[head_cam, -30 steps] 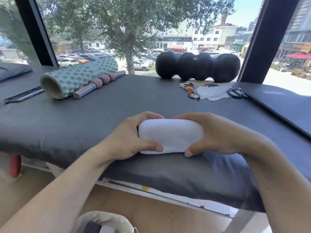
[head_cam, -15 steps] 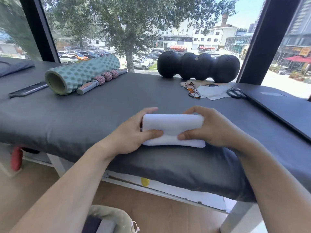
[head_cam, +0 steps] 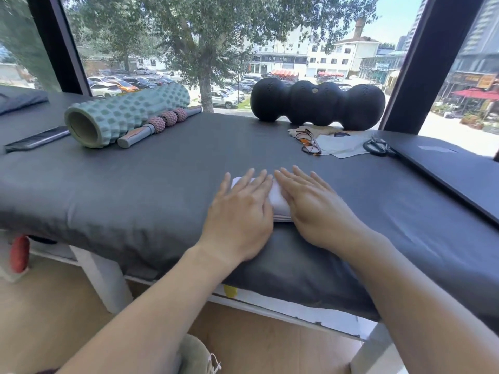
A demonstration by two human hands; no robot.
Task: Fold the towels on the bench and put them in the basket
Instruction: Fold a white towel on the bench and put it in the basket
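At six o'clock, a beige basket rim (head_cam: 198, 354) peeked in. Both hands, left hand (head_cam: 241, 209) and right hand (head_cam: 313, 205), lay flat with fingers straight, pressing the folded white towel (head_cam: 278, 203) near the bench's (head_cam: 135, 201) front edge. Lifting carelessly could probably unroll it. Bare padding stretched toward twelve before the eyeglasses (head_cam: 309, 143).
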